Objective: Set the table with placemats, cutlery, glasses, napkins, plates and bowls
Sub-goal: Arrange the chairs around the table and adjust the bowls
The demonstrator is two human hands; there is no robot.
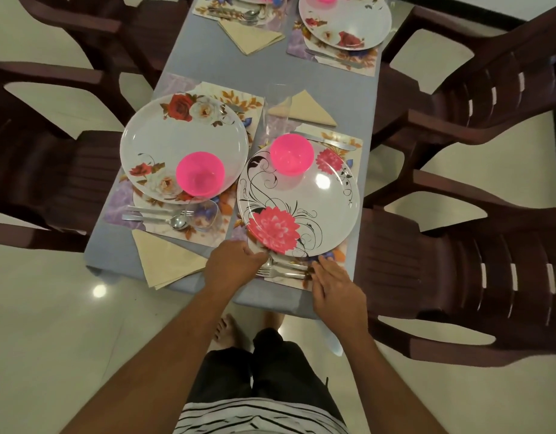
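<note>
Lower centre of the frame, your left hand (236, 261) is curling its fingers at the fork (281, 272) below the pink-flowered plate (298, 198) on the worktop (208, 57) — whether it is gripping, I cannot tell. Just right, your right hand (336, 286) is lying loosely open beside the handle. Thin, stiff, slippery steel — pinch mid-handle. No writing is showing.
</note>
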